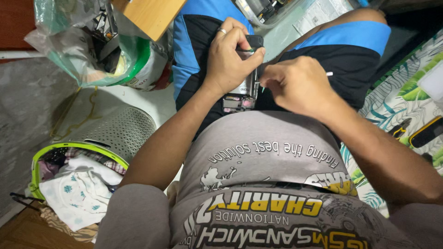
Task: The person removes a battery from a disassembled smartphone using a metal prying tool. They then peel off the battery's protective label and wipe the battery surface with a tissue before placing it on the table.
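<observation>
Your left hand (228, 60) grips the opened black phone (247, 78) on your lap; your right hand (295, 85) fingers pinch a thin white-handled tool (328, 74) beside it.

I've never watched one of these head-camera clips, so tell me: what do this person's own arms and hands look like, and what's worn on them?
Both forearms are bare right up to the grey short sleeves at the bottom of the view. The left hand wears a plain silver-coloured ring on one finger. The right hand shows no ring or watch. No gloves on either.
</observation>
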